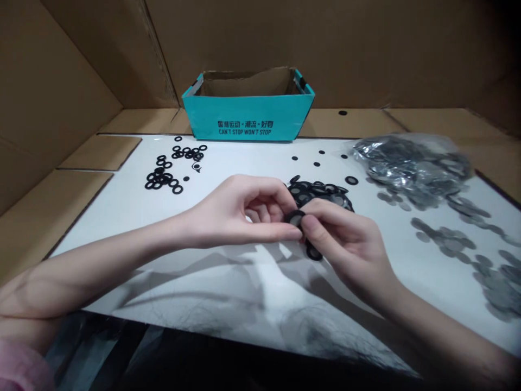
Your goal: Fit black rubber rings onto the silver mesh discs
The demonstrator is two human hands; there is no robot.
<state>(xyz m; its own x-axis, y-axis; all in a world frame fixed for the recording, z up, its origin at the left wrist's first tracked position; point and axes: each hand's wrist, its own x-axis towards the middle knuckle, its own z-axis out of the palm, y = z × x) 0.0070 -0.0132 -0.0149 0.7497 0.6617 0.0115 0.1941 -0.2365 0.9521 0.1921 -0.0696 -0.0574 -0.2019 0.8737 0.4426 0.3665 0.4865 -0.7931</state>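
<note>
Between my two hands is a black ring with a grey disc in its middle [296, 218]. My left hand [248, 209] pinches its left side with thumb and fingers, and my right hand [352, 236] grips the right side between thumb and forefinger. Just beyond the fingers lies a heap of black rings with grey centres [321, 191], partly hidden by my hands. Another black ring [314, 253] rests on the white tabletop [228, 277] below them. To the left are loose black open rings [160, 176] in two clusters.
A turquoise box [248, 117], open at the top, stands at the back. On the right lie a clear plastic bag of grey discs [411, 165] and scattered grey discs [448, 239]. Cardboard walls [325, 49] enclose the table. Several small black discs [316, 164] lie behind the heap.
</note>
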